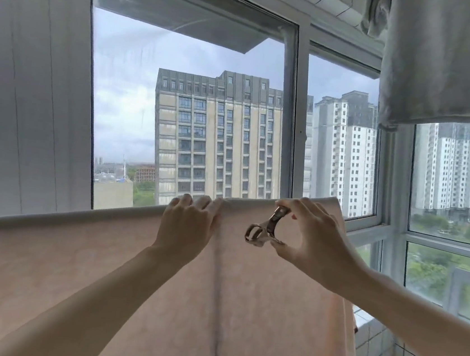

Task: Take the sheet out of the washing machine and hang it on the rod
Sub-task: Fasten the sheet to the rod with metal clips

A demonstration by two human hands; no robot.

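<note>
Sheet, pale pink, hangs folded over the rod, which is hidden under the fold. The left hand lies on the top edge, fingers straight over the fold. At 3 o'clock of it, the right hand pinches a metal clip between thumb and fingers, just in front of the sheet. At 1 o'clock, a white cloth hangs before the window.
</note>
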